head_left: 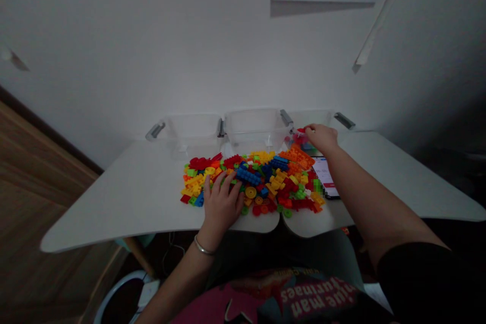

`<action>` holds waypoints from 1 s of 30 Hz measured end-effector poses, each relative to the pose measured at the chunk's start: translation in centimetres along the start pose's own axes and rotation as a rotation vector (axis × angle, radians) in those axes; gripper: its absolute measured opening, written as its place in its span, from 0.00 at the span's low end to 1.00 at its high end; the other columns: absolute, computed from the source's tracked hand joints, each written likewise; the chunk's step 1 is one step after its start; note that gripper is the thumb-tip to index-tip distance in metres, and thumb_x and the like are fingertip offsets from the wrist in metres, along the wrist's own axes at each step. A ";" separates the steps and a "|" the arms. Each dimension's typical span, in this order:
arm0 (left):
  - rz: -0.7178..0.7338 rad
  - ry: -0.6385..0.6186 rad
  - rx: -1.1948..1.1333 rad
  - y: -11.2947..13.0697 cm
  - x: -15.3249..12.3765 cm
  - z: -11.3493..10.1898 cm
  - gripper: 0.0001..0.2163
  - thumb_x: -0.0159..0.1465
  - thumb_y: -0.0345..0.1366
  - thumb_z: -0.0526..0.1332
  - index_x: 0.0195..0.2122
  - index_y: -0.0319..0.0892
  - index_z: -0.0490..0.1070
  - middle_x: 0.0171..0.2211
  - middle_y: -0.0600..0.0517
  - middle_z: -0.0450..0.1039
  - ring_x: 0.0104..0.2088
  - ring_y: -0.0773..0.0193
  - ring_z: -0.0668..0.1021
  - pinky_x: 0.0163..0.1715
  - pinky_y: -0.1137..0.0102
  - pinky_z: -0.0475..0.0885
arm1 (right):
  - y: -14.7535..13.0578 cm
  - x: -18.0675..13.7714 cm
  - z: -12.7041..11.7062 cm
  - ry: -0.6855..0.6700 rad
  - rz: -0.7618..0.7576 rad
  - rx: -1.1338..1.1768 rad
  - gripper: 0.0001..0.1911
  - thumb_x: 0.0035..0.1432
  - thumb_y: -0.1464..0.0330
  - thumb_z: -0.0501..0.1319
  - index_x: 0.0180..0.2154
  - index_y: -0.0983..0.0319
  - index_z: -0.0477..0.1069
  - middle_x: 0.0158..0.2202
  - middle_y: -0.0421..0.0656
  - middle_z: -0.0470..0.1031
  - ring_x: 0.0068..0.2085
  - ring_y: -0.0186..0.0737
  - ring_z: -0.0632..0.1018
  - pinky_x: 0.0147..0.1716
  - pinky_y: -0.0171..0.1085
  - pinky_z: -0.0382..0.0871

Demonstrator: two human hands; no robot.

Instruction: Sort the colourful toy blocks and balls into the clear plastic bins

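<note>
Centre frame: left hand (222,202) spread wide, flat on heap of multicoloured plastic building bricks (266,174) on white tabletop (125,192). Right hand (322,137), upper right of heap, pinches small red plastic brick (301,132) by rightmost of 3 clear plastic bins (322,115). Prob. best w/ firm pinch, heap steadied. Dark printed T-shirt (304,298): upside-down text, only "man" legible

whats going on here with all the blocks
A person sits at a white table with a heap of colourful building blocks. Their left hand rests on the heap's near edge, fingers by a blue brick. Their right hand holds a red piece at the rightmost of three clear bins.
</note>
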State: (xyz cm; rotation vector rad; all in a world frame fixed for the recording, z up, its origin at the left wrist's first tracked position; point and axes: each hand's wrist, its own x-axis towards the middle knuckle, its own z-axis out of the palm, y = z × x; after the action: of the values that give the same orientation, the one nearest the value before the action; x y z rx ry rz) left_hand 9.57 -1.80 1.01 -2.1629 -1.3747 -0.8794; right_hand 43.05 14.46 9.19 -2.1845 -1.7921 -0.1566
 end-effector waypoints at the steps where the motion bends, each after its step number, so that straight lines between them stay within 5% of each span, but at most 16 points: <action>1: 0.005 -0.004 0.007 0.0 0.0 0.0 0.10 0.64 0.36 0.59 0.44 0.46 0.77 0.54 0.44 0.76 0.57 0.46 0.73 0.64 0.41 0.53 | 0.0 0.0 0.1 -0.003 -0.008 -0.028 0.25 0.65 0.63 0.46 0.49 0.61 0.78 0.48 0.53 0.80 0.49 0.53 0.78 0.46 0.46 0.64; 6: -0.003 -0.033 0.015 0.0 0.1 0.2 0.11 0.64 0.36 0.59 0.45 0.46 0.77 0.53 0.46 0.76 0.55 0.47 0.74 0.63 0.42 0.54 | 0.3 0.0 0.3 -0.007 -0.041 -0.080 0.26 0.66 0.63 0.45 0.45 0.65 0.80 0.46 0.57 0.80 0.48 0.54 0.78 0.45 0.46 0.65; 13: -0.020 -0.063 -0.036 -0.1 0.4 0.2 0.12 0.64 0.35 0.58 0.46 0.44 0.77 0.51 0.44 0.77 0.52 0.49 0.76 0.63 0.43 0.56 | 0.7 -1.3 -0.6 0.175 -0.146 0.298 0.22 0.61 0.64 0.51 0.49 0.66 0.76 0.50 0.54 0.79 0.52 0.52 0.76 0.53 0.48 0.65; 16: -0.027 -0.076 -0.049 -0.1 0.4 0.2 0.12 0.64 0.35 0.57 0.45 0.43 0.77 0.51 0.44 0.77 0.51 0.49 0.76 0.62 0.43 0.57 | -0.5 -4.3 -0.9 0.339 -0.335 0.382 0.20 0.59 0.66 0.54 0.49 0.65 0.75 0.50 0.53 0.78 0.53 0.54 0.75 0.57 0.52 0.63; 20: -0.044 -0.103 -0.057 -0.1 0.4 0.3 0.12 0.64 0.35 0.58 0.45 0.44 0.77 0.51 0.44 0.77 0.52 0.49 0.76 0.62 0.43 0.58 | -2.9 -9.9 -0.3 0.365 -0.525 0.488 0.18 0.61 0.65 0.55 0.51 0.59 0.73 0.51 0.49 0.77 0.54 0.53 0.74 0.57 0.55 0.63; 25: -0.039 -0.107 -0.043 0.0 0.4 0.2 0.12 0.64 0.35 0.58 0.45 0.44 0.77 0.50 0.44 0.77 0.51 0.49 0.76 0.62 0.44 0.59 | -4.6 -15.7 1.8 0.270 -0.607 0.498 0.20 0.62 0.65 0.56 0.54 0.58 0.70 0.54 0.50 0.74 0.56 0.53 0.73 0.56 0.56 0.66; 30: -0.040 -0.113 -0.060 0.1 0.4 0.2 0.12 0.65 0.36 0.57 0.46 0.42 0.77 0.50 0.43 0.77 0.51 0.48 0.76 0.62 0.44 0.59 | -4.2 -18.5 4.1 0.395 -0.653 0.392 0.22 0.61 0.66 0.58 0.57 0.58 0.68 0.55 0.49 0.74 0.57 0.55 0.71 0.60 0.59 0.62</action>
State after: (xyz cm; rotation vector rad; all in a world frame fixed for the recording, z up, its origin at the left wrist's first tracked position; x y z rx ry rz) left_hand 9.80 -1.45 1.18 -2.2689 -1.4673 -0.8342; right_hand 34.58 -0.89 0.91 -1.1578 -2.0116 -0.3206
